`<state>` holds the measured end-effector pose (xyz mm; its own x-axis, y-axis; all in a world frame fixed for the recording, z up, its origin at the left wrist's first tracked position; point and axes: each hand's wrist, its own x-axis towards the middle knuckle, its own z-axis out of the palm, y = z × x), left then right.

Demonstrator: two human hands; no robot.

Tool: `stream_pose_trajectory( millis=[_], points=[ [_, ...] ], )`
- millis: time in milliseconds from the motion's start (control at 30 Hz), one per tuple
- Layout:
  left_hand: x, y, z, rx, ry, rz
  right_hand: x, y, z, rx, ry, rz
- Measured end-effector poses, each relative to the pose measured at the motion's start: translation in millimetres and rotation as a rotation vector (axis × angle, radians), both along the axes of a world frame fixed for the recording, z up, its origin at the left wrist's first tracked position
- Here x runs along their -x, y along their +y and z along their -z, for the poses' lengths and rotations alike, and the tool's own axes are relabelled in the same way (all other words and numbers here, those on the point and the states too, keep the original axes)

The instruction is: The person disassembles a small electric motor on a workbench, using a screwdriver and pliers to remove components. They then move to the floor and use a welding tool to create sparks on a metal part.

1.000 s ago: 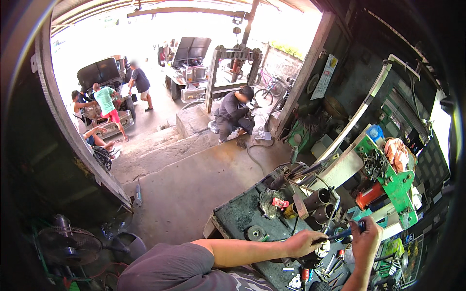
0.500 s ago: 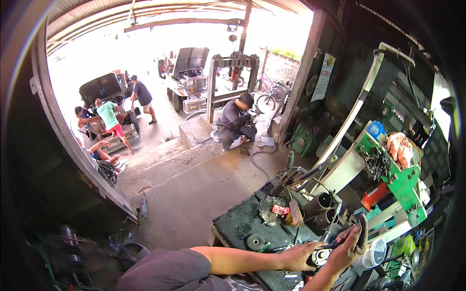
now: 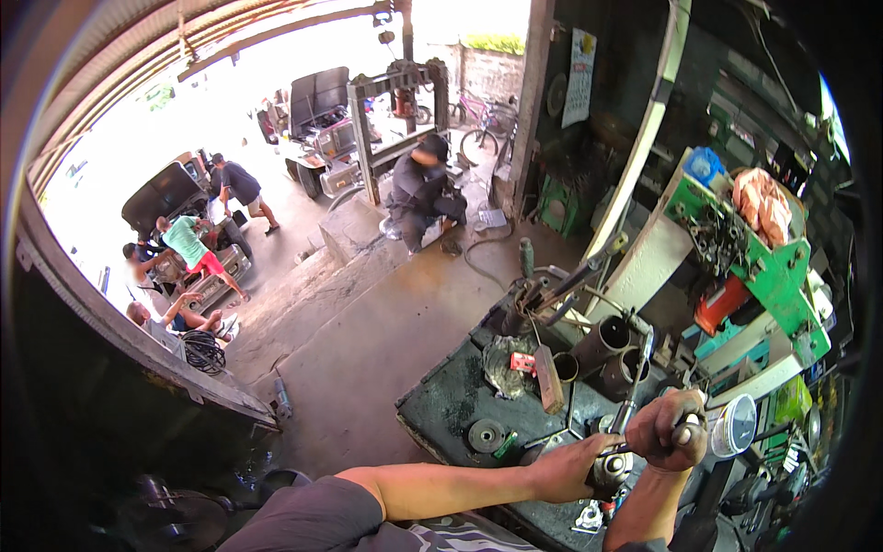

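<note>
Over the right part of the dark workbench (image 3: 441, 414), my left hand (image 3: 572, 469) is closed on a round metal part (image 3: 614, 465) with a bright centre. My right hand (image 3: 667, 431) makes a fist just beside and above it. A slim metal bar runs from the part into this fist, and a shiny end shows between the fingers; the tool's exact kind is hidden. A long chrome socket handle (image 3: 635, 391) slants up behind my hands. Below the round part lies a small pale metal fitting (image 3: 589, 517).
A grooved pulley-like disc (image 3: 486, 435), a red box (image 3: 522, 362), a wooden block (image 3: 547, 382) and dark metal cylinders (image 3: 602, 340) occupy the bench. A white bucket (image 3: 733, 425) stands right of my fist. A green press frame (image 3: 768, 267) rises beyond. A person (image 3: 423, 198) crouches near the doorway.
My right hand has gone from raised, extended fingers to a fist around the bar. My left hand stays at the round part. The whole view has shifted with my head.
</note>
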<state>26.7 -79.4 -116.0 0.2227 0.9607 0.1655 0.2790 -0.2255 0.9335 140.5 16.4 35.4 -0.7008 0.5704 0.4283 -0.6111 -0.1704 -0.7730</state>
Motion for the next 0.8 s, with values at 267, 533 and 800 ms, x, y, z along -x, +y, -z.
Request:
stream_pose_trajectory(
  millis=[267,533,800],
  points=[
    [-6.3,0.4,14.2,-0.087,-0.05,-0.028,-3.3,-16.0,-3.1,-0.08,-0.06,0.231],
    [-3.4,6.0,4.4,-0.056,-0.075,0.02,0.7,-21.9,-6.0,-0.083,-0.061,0.293],
    [-1.4,8.0,1.8,0.002,-0.084,0.02,0.9,-20.3,-4.9,-0.198,-0.115,0.434]
  ],
)
